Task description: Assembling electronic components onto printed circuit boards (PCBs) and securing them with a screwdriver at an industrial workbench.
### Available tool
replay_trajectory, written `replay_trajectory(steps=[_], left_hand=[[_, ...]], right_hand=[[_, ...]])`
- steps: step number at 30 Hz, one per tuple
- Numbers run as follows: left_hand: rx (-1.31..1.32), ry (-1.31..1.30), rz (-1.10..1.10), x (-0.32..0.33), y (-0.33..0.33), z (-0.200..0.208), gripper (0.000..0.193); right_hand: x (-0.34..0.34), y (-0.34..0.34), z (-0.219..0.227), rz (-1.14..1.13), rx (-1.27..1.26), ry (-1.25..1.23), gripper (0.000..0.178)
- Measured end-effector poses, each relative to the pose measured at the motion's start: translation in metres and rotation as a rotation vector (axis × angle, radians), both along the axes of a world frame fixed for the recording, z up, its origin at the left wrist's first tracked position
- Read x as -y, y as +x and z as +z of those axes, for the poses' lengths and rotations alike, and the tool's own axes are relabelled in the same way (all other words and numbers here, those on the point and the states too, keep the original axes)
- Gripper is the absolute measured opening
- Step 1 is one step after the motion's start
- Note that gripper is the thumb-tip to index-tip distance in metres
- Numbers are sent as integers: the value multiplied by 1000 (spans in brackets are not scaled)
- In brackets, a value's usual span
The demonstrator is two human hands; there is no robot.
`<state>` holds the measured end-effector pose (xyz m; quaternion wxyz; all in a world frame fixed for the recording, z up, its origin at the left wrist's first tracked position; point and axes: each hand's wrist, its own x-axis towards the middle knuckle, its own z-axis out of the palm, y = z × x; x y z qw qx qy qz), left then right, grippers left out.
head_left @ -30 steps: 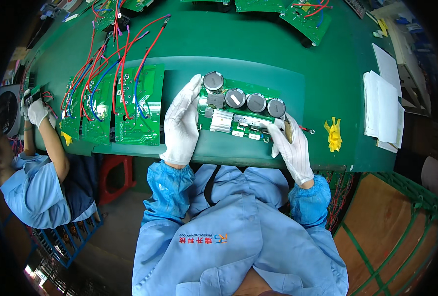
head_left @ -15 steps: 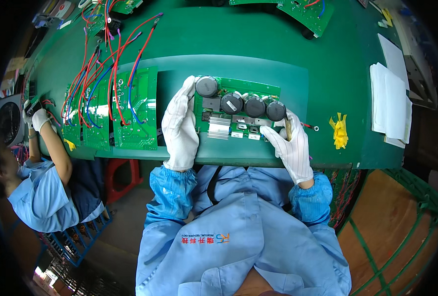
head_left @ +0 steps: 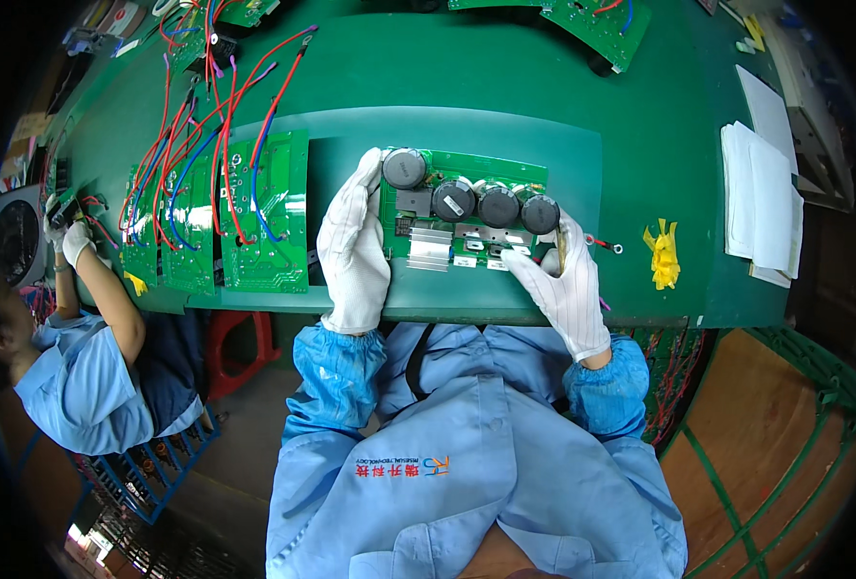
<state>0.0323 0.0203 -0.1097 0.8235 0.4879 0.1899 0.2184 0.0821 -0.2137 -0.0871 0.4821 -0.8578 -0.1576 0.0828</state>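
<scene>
A green circuit board is held component side up in front of me, over the green table. Several black round capacitors stand in a row on it, with a silver finned heat sink at its near left. My left hand, in a white glove, grips the board's left edge, fingers running up along it. Around the right end is my gloved right hand, its thumb lying over the small parts on the near edge. A red lead with a ring terminal sticks out past the right fingers.
Left of me lie several green boards with red and blue wires. Yellow strips and white papers are on the right. More boards sit at the far edge. At far left a co-worker handles a dark part.
My right thumb has shifted a little left across the parts on the near edge. The board and my left hand have hardly moved.
</scene>
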Motion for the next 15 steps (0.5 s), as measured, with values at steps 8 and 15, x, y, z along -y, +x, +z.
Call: replay_trajectory(steps=[8,15], left_hand=[[-18,69,4,-2,-2,-3,50],[-7,-1,2,-1,-2,-2,51]], right_hand=[[-15,-4,-2,-89,99,-58,77],[-9,-3,-5,-57,75,-48,72]])
